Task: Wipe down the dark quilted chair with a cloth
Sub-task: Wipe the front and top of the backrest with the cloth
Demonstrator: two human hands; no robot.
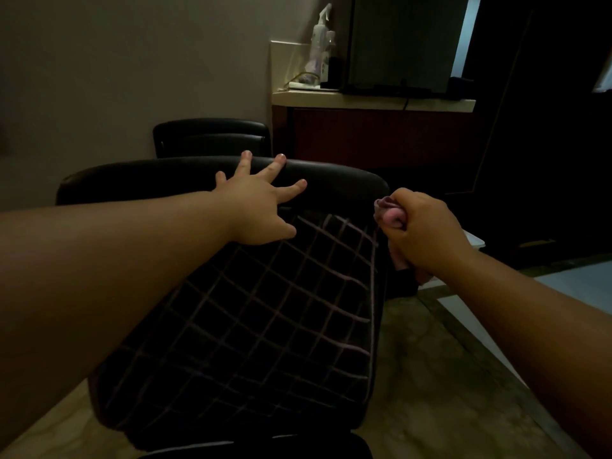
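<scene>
The dark quilted chair (258,326) fills the middle of the view, its black surface crossed by pale stitched lines and topped by a smooth padded edge. My left hand (261,207) rests flat on that upper edge with the fingers spread. My right hand (420,226) is at the chair's right side, fingers curled round a bunched pinkish cloth (387,213) that pokes out above the fist and hangs below it against the chair's edge.
A second black chair (212,137) stands behind against the wall. At the back right, a counter (371,99) carries a spray bottle (319,44) and a dark screen (404,41). The floor is pale tile (430,376).
</scene>
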